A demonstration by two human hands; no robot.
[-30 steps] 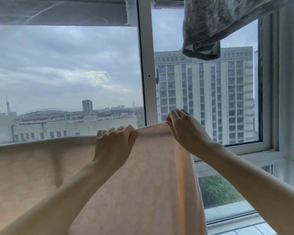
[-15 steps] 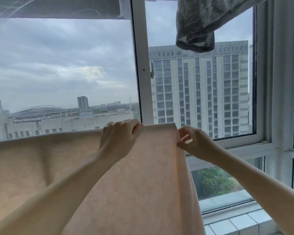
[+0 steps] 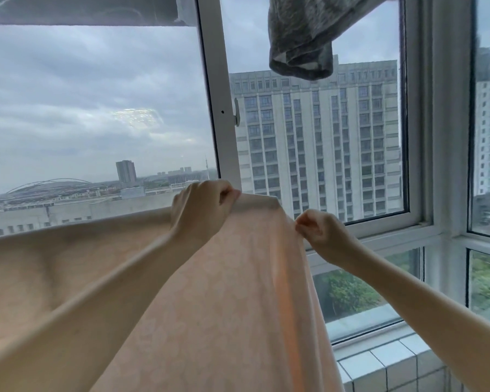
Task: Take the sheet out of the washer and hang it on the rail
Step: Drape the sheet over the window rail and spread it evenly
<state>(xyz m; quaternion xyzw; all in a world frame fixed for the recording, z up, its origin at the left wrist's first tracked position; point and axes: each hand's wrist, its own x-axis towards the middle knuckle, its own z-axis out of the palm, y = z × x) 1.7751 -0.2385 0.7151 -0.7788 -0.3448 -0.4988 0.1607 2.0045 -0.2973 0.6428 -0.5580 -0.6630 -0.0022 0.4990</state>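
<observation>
Since a second ago the right hand [image 3: 320,236] has slipped down from the top corner of the sheet [image 3: 224,292] to its right side edge, and the left hand [image 3: 201,210] has moved a little to the right along the top edge; the right hand now pinches the side edge just below the corner, fingers curled tight on the fabric; the left hand grips the top edge near that corner, fingers folded over it and knuckles toward the camera; the two hands are near each other with the corner of the cloth raised between them; the sheet is pale peach with a faint pattern, stretched away to the left along a high line and falling straight down in front of the person; whether a rail lies under its top edge cannot be told; a grey cloth [image 3: 300,38] hangs above right, before the white window frame [image 3: 221,108]; a tall building [image 3: 317,151] stands outside; a tiled ledge [image 3: 385,363] runs below the glass.
</observation>
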